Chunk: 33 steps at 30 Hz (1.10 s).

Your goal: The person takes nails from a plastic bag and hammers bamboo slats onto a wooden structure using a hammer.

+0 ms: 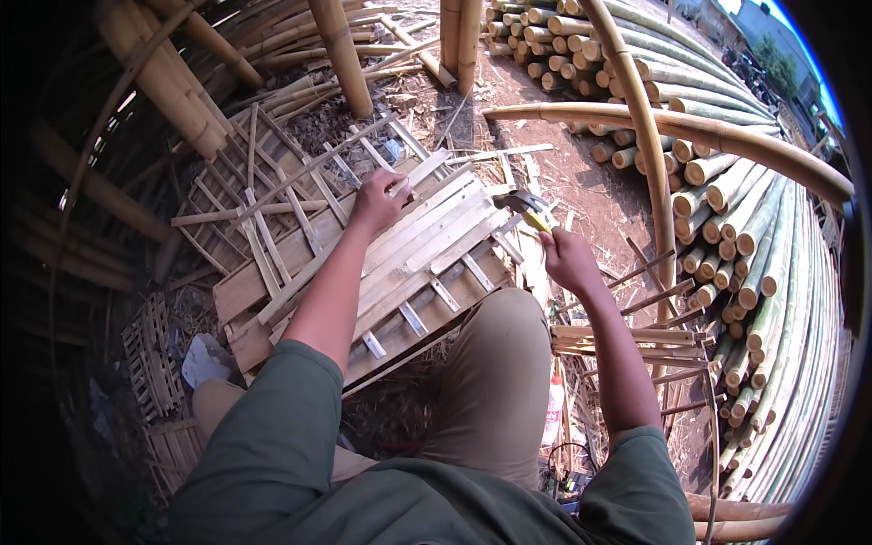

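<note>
Person at a low wooden bench (245,345), seen from just behind the shoulders. Right hand (570,261): fingers wrapped fully round the yellow-marked handle of a hammer (521,202), whose head lies over or just beside the far right ends of a row of pale slats (413,250); contact cannot be told from here. Left hand (377,204): fingers curled, nearly closed, at the near end of a loose-looking slat (425,169) beyond the row; whether they grip it, or pinch something small, I cannot make out. The slats lie side by side on the bench, across several short crosspieces (411,319) that jut out toward the knee. Likely faults: a blow landing wide could catch the left fingers, which lie near the hammer; a slat not held firmly could skid or turn out of line; thin wood might split if struck near its end; the jutting crosspieces could be knocked by the knee.
</note>
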Tool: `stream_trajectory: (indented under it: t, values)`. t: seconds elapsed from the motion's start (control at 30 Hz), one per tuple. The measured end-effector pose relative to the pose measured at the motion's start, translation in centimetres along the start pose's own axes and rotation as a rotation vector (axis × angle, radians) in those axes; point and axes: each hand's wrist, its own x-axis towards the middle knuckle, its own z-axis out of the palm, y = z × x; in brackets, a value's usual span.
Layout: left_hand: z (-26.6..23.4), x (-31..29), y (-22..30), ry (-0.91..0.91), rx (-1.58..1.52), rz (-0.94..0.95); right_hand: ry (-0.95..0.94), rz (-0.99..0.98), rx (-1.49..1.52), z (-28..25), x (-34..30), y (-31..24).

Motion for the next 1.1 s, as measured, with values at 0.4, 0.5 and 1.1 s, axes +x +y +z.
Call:
stream_trajectory:
  t: [0.4, 0.5, 1.1]
  values:
    - [0.4, 0.0, 0.0, 0.018, 0.021, 0.035, -0.148, 0.005, -0.207, 0.7, -0.7, -0.4]
    - [0.0, -0.1, -0.2, 0.008, 0.008, -0.007, -0.077, -0.013, -0.147, -0.6, -0.4, -2.0]
    - [0.2, 0.1, -0.1, -0.006, 0.006, -0.040, -0.134, -0.165, -0.140, 0.0, -0.7, -2.1]
